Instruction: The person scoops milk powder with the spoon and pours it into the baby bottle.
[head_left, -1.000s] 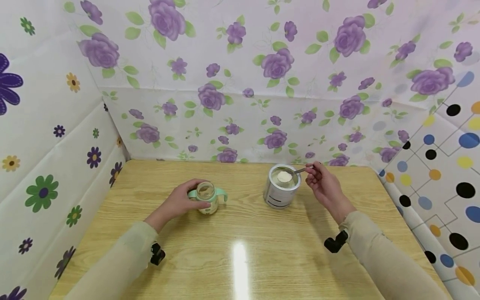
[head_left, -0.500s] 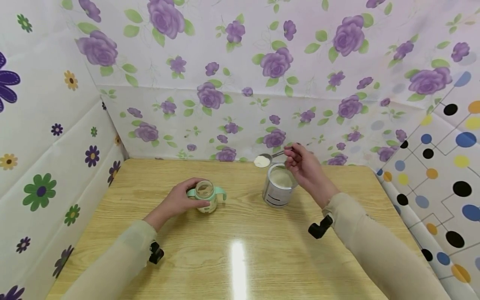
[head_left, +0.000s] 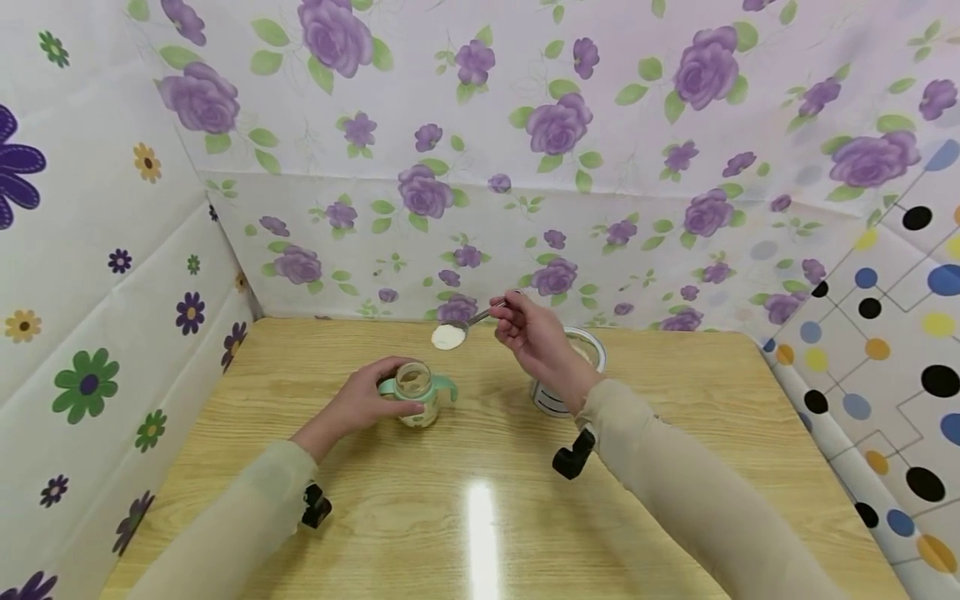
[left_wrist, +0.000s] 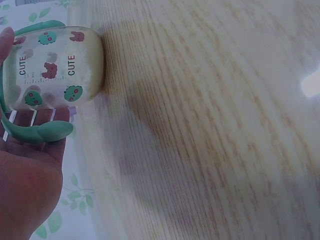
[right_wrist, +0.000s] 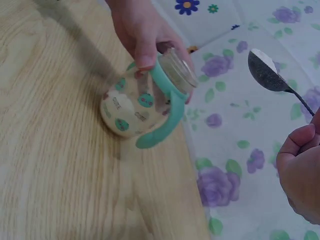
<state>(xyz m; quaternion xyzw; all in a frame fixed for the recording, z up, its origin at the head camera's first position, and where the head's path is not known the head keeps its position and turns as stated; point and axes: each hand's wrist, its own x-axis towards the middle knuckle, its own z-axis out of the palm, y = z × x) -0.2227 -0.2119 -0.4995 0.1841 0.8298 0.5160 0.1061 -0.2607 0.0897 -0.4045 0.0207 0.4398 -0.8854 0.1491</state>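
My left hand (head_left: 371, 396) grips a clear baby bottle (left_wrist: 55, 65) by its upper body, thumb in front and fingers behind. The bottle stands upright and uncapped on the table, with two mint green handles (right_wrist: 167, 125) and a whitish filling low inside. In the head view my right hand (head_left: 536, 337) pinches the handle of a metal spoon (right_wrist: 267, 75) heaped with white powder (head_left: 448, 337). The spoon hangs in the air, above and a little right of the bottle mouth, apart from it. My right hand and wrist partly hide the open powder tin (head_left: 551, 402).
The wooden table (head_left: 390, 517) carries the bottle and the tin. A white cloth with purple roses (head_left: 450, 208) rises behind its far edge. Patterned sheets close off the left and right sides.
My right hand has lifted the loaded spoon out of the tin and carried it left towards the bottle. The left hand and bottle have stayed in place.
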